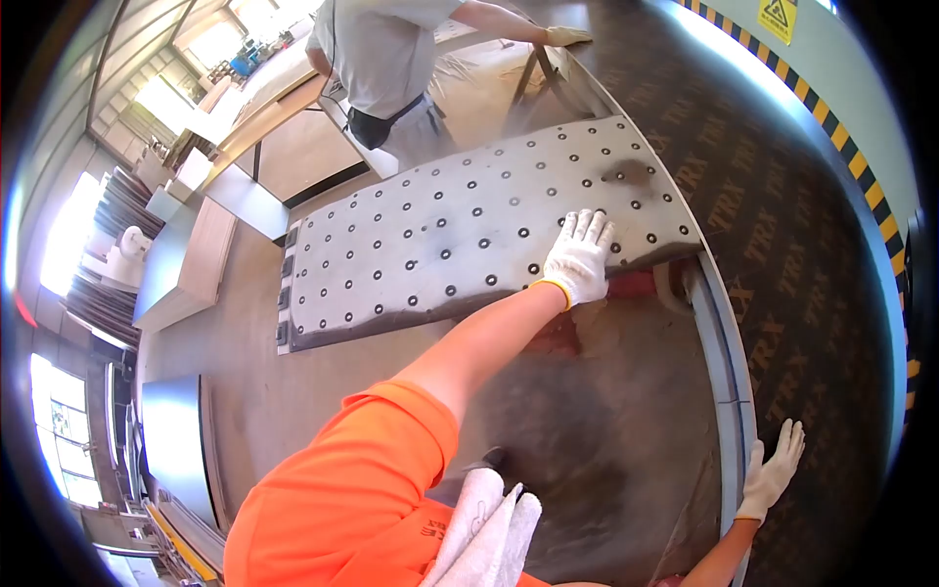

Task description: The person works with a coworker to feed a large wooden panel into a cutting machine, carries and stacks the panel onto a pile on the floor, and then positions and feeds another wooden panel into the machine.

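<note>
My left hand (579,259), in a white glove with a yellow cuff, lies with its fingers apart at the edge of a grey metal table (391,230) studded with black-ringed rollers or balls. Toward the lower right, my right hand (771,472), gloved as well, rests with fingers spread on the near edge of a large dark brown board (782,245) printed with "TRX". The fingers of both hands show, and neither grips anything. A light rail (719,362) runs along the board's left side.
A co-worker in a grey shirt (381,59) stands beyond the table, one gloved hand (567,36) at the board's edge. A machine beam with black-yellow stripes (841,137) crosses over the board. Stacked panels (186,264) stand at left; a towel (484,528) hangs at my front.
</note>
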### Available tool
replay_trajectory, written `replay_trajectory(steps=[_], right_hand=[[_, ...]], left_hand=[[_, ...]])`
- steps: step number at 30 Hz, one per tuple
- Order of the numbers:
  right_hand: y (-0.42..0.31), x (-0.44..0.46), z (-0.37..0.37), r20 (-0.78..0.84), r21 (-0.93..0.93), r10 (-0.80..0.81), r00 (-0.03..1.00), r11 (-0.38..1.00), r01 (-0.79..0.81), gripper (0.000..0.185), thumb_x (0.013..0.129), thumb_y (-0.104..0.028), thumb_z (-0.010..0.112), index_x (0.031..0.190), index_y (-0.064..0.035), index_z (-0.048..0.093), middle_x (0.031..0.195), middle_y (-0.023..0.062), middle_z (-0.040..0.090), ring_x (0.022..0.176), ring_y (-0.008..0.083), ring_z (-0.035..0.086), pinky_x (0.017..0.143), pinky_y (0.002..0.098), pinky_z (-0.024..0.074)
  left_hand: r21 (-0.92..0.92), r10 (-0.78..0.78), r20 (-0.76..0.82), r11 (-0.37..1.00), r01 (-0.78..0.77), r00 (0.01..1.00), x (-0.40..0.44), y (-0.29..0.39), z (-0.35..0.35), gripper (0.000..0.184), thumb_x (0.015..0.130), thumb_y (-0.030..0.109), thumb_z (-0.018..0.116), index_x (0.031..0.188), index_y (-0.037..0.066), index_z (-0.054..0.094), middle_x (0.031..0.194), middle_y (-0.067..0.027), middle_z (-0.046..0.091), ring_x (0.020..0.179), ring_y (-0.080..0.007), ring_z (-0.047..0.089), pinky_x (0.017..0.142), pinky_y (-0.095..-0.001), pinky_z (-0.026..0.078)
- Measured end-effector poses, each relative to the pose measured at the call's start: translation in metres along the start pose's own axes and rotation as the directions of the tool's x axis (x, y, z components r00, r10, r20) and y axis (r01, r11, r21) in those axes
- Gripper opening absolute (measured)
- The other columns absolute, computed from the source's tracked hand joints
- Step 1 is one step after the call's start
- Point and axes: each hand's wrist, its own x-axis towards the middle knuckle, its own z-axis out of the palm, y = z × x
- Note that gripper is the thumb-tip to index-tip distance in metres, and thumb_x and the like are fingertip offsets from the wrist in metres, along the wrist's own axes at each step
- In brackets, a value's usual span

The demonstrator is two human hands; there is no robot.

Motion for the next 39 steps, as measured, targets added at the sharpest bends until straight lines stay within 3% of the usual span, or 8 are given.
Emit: replay_trajectory(steps=[8,16,26,27,29,32,35,39], right_hand=[[0.085,0.077,0.056,0.050,0.019,0.039,0.998,0.999,-0.040,0.075,0.096,-0.032,0.064,0.162,0.0007,0.049,0.172,0.0253,0.041,0.159,0.0462,0.037,0.135,0.0527,0.0232],[0.216,0.202,0.081,-0.022,0.029,-0.022,1.000,0.999,0.022,0.074,0.096,-0.029,0.063,0.163,-0.0007,0.048,0.173,0.0235,0.040,0.161,0.0454,0.033,0.135,0.0522,0.0225],[0.378,0.346,0.118,-0.012,0.065,0.016,1.000,0.998,-0.015,0.071,0.099,-0.029,0.065,0.163,-0.0012,0.049,0.173,0.0228,0.041,0.161,0.0441,0.033,0.135,0.0493,0.0223],[0.397,0.359,0.127,-0.007,0.061,0.000,1.000,0.998,0.001,0.071,0.100,-0.030,0.065,0.163,-0.0013,0.048,0.173,0.0230,0.041,0.161,0.0441,0.033,0.135,0.0493,0.0224],[0.424,0.395,0.135,-0.008,0.007,0.012,1.000,1.000,-0.012,0.070,0.103,-0.030,0.064,0.165,-0.0020,0.047,0.174,0.0222,0.040,0.162,0.0421,0.033,0.135,0.0484,0.0228],[0.477,0.452,0.157,0.011,0.007,0.036,0.999,0.999,-0.036,0.067,0.106,-0.029,0.061,0.166,-0.0045,0.046,0.176,0.0182,0.039,0.164,0.0390,0.031,0.136,0.0462,0.0221],[0.530,0.501,0.188,0.017,-0.046,-0.005,1.000,0.999,0.006,0.067,0.108,-0.032,0.058,0.168,-0.0066,0.044,0.177,0.0178,0.038,0.165,0.0368,0.030,0.136,0.0450,0.0205],[0.578,0.551,0.209,0.035,-0.090,0.017,0.999,0.996,-0.013,0.069,0.108,-0.038,0.057,0.169,-0.0083,0.043,0.177,0.0172,0.038,0.166,0.0354,0.029,0.136,0.0442,0.0197]], left_hand=[[-0.013,0.024,0.126,1.000,-0.023,0.992,0.072,0.056,0.026,0.080,0.088,0.020,0.067,0.162,-0.002,0.044,0.170,-0.0244,0.039,0.164,-0.0428,0.028,0.136,-0.0539,0.018],[0.028,0.077,0.173,0.996,-0.084,0.982,0.150,0.130,0.057,0.085,0.087,0.018,0.067,0.164,-0.002,0.038,0.172,-0.0251,0.034,0.165,-0.0428,0.024,0.137,-0.0516,0.016],[0.087,0.061,0.069,0.994,-0.067,0.996,0.227,0.222,0.113,0.080,0.081,0.011,0.071,0.156,0.001,0.046,0.165,-0.0253,0.043,0.160,-0.0457,0.032,0.136,-0.0534,0.022],[0.123,0.065,0.028,0.990,-0.068,0.997,0.232,0.225,0.122,0.080,0.079,0.012,0.074,0.154,0.003,0.049,0.163,-0.0249,0.046,0.159,-0.0454,0.035,0.135,-0.0543,0.025],[0.111,-0.029,0.225,0.994,0.004,0.974,0.250,0.246,0.106,0.087,0.088,0.026,0.076,0.164,0.002,0.041,0.171,-0.0248,0.038,0.165,-0.0430,0.026,0.138,-0.0509,0.017],[0.110,-0.007,0.185,0.994,-0.014,0.983,0.266,0.250,0.122,0.092,0.086,0.035,0.082,0.161,0.001,0.043,0.171,-0.0260,0.038,0.164,-0.0447,0.028,0.137,-0.0519,0.019],[0.105,0.043,0.152,0.993,-0.059,0.987,0.282,0.256,0.128,0.085,0.076,0.012,0.081,0.154,0.000,0.048,0.162,-0.0263,0.047,0.160,-0.0452,0.034,0.135,-0.0539,0.025],[0.079,0.050,0.109,0.995,-0.059,0.993,0.302,0.263,0.142,0.083,0.070,0.002,0.076,0.150,0.001,0.051,0.158,-0.0251,0.050,0.156,-0.0469,0.039,0.133,-0.0548,0.030]])
